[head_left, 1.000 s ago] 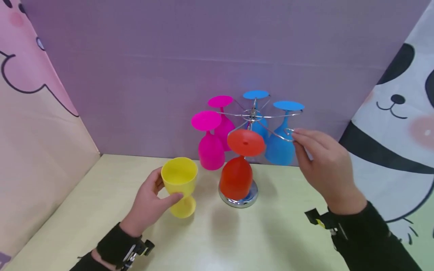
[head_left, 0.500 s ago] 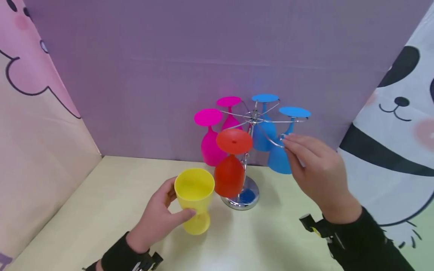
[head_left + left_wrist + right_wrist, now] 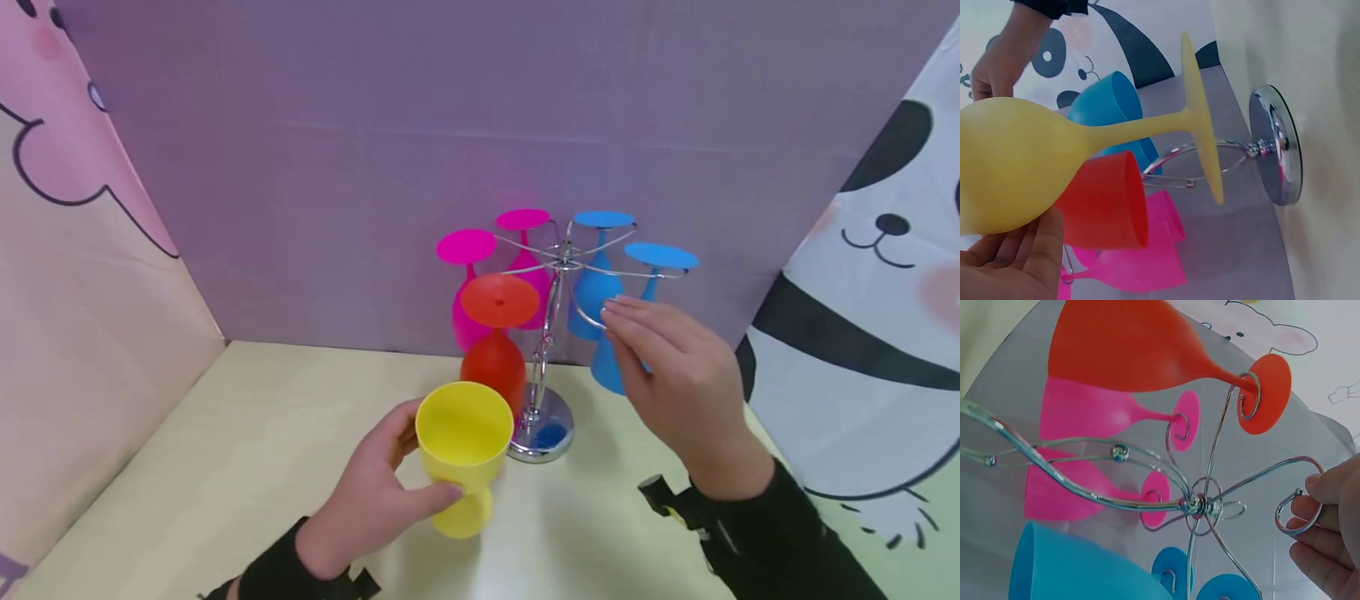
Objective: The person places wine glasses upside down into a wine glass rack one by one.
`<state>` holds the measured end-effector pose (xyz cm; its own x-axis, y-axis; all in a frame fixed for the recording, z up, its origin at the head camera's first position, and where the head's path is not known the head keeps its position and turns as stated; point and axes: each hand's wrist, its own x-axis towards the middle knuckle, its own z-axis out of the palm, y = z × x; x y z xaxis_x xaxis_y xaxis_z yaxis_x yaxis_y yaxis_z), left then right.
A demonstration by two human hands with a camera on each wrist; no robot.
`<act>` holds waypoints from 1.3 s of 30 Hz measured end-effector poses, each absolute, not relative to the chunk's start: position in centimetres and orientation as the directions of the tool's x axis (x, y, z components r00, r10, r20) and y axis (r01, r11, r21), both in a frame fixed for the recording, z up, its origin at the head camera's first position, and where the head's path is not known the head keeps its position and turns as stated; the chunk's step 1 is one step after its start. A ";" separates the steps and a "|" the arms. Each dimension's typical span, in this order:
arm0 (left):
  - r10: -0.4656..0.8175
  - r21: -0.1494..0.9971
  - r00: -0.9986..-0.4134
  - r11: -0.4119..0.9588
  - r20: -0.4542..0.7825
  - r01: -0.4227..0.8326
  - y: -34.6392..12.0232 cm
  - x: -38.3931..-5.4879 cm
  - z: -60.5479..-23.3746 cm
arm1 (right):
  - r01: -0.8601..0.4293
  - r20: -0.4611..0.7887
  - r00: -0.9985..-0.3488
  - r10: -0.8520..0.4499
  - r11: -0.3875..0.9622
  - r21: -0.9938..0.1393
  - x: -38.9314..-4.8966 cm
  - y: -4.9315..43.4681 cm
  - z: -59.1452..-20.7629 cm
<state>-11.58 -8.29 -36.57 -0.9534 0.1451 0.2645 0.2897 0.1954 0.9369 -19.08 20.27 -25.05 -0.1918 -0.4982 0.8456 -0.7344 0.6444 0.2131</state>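
My left hand [image 3: 375, 500] holds a yellow goblet [image 3: 463, 454] upright, its thumb low on the bowl near the stem. The goblet is in front of the chrome rack [image 3: 546, 333], and its foot shows in the left wrist view. With my right hand [image 3: 690, 379] I pinch the curled end of a bare rack arm [image 3: 1272, 469]; no goblet hangs from that hook. A red goblet [image 3: 495, 367] hangs upside down from the neighbouring arm, partly behind the yellow one. Pink goblets [image 3: 467, 247] and blue goblets [image 3: 600, 287] hang from the other arms, bowls down.
The rack's round chrome base [image 3: 553, 425] stands on the pale table [image 3: 300, 400]. Behind it rises a purple-grey backdrop [image 3: 337, 208]. A panda-printed panel [image 3: 847, 333] is at the right and a pink-printed panel [image 3: 75, 250] at the left.
The rack has turned, its front swinging left and its back right, with my right hand moving left on the arm. My left hand has brought the yellow goblet right and nearer to me.
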 end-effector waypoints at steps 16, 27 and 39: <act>0.181 0.940 -0.944 0.156 0.275 0.303 -6.9 -10.7 -35.8 | -0.766 0.870 -0.174 -0.462 0.618 0.176 -19.0 17.7 -25.7; 0.182 0.964 -0.963 0.139 0.199 0.225 -5.9 -9.7 -34.8 | -0.771 0.871 -0.213 -0.443 0.624 0.129 -18.9 16.6 -26.0; 0.172 0.946 -0.946 0.130 0.275 0.298 -5.7 -9.4 -34.5 | -0.783 0.893 -0.221 -0.392 0.617 0.077 -18.7 16.0 -26.5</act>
<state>-9.44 -5.71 -34.50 -0.9460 0.1716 0.2750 0.2984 0.1296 0.9456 -18.67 16.00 -26.47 -0.2206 -0.3916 0.8933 -0.7830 0.6172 0.0772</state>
